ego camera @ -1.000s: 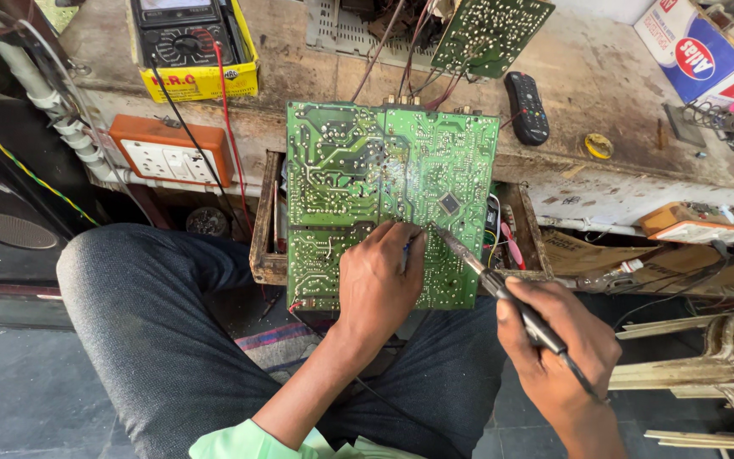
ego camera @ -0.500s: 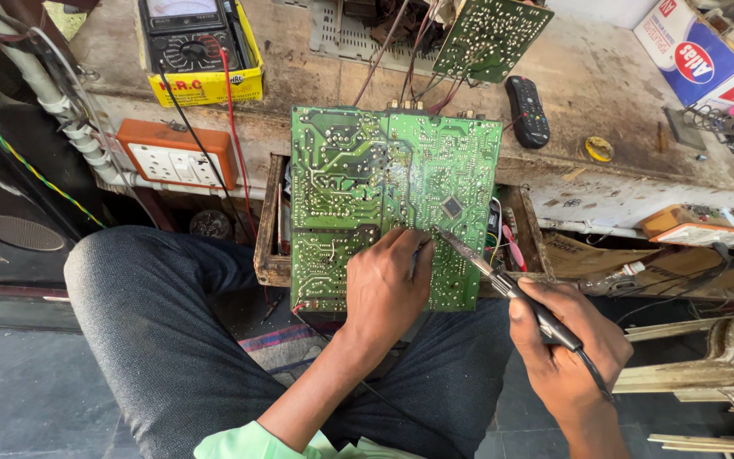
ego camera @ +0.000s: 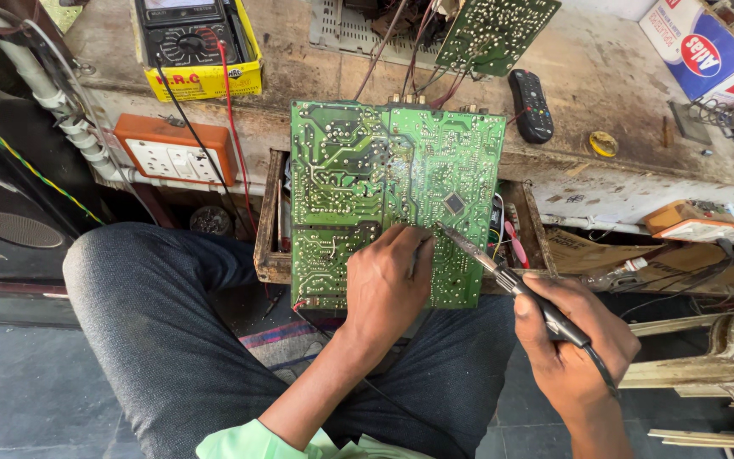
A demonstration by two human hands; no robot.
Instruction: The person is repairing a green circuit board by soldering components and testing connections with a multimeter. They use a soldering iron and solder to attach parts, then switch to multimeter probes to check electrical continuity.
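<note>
While soldered, green circuit board (ego camera: 384, 170) shows traces.

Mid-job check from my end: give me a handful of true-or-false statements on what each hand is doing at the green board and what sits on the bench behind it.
1. The right hand holds a black-handled soldering iron with its tip at the large green circuit board. True.
2. The left hand hangs clear of the board. False: it rests on the board's lower part, fingers by the iron's tip.
3. A black remote control lies on the worn wooden bench. True.
4. The yellow-cased multimeter sits at the right of the bench. False: it is at the upper left.
5. An orange-framed socket panel is left of the board. True.
</note>
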